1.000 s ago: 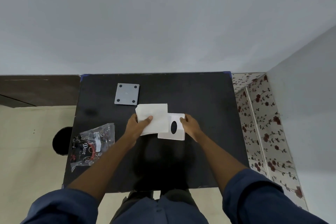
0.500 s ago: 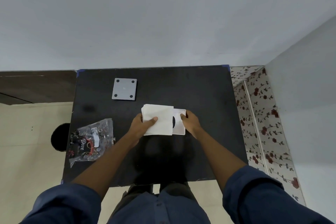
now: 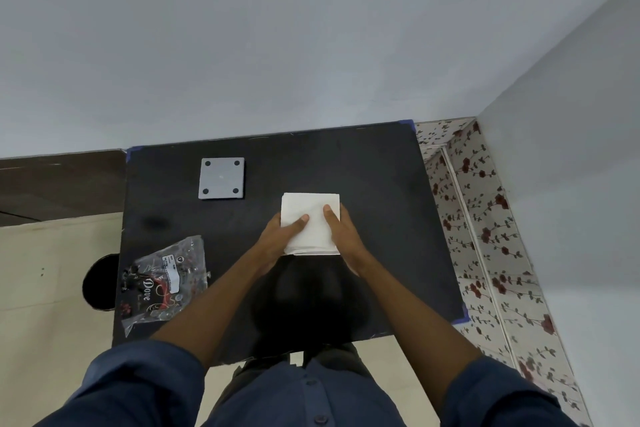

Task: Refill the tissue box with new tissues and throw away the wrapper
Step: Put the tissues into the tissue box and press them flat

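The stack of white tissues [image 3: 309,222] sits near the middle of the black tabletop [image 3: 381,204], a little toward its right half, and I have it between both hands. My left hand [image 3: 278,238] is closed on the stack's left side, thumb lying across the top sheet and the fingers tucked out of sight along the edge. My right hand [image 3: 341,230] grips the right side the same way, thumb pressed on top and palm against the edge. Under the near edge of the stack a thin white strip of the tissue box [image 3: 317,253] shows; the rest of it is covered by the tissues, so I cannot tell how far the stack is seated in it. Toward the far left part of the tabletop, well apart from my hands, a grey square plate [image 3: 221,178] with a dark round pad at each corner lies flat. Near the left edge, closer to me, the crumpled clear wrapper [image 3: 164,282] with dark printing and a white label lies loose, partly reaching that edge. Blue tape marks the tabletop's corners. Beyond the left edge, on the pale floor [image 3: 45,322], a dark round shape [image 3: 100,282] is half hidden by the tabletop. My dark blue sleeves [image 3: 138,388] are pushed up to the elbows at the bottom of the view.
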